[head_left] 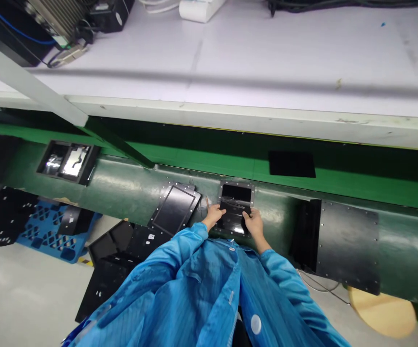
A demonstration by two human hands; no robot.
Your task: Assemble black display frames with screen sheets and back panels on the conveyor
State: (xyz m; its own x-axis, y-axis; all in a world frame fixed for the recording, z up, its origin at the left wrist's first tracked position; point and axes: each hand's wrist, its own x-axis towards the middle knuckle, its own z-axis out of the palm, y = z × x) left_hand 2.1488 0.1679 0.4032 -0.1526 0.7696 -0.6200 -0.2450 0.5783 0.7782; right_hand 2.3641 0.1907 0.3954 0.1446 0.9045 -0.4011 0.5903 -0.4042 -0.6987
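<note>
A glossy black panel [233, 222] lies over a dark frame [222, 192] with small studs round its rim, on the green bench in front of me. My left hand [214, 215] grips the panel's left edge, its thumb on top. At the opposite edge, my right hand [254, 223] holds it the same way. Fingers under the edges are hidden. Beyond the panel, part of the frame's black opening [236, 192] shows. Left of my hands, a similar framed screen [174, 208] rests at a slant. A thin stick-like tool [207, 201] lies beside my left hand.
A large dark studded plate [349, 243] extends over the bench edge at right. Behind lies a black sheet [291, 164]; at far left stands an open black box [67, 161]. A white shelf [266, 58] overhangs the green bench [122, 180]. A stool [384, 313] stands below right.
</note>
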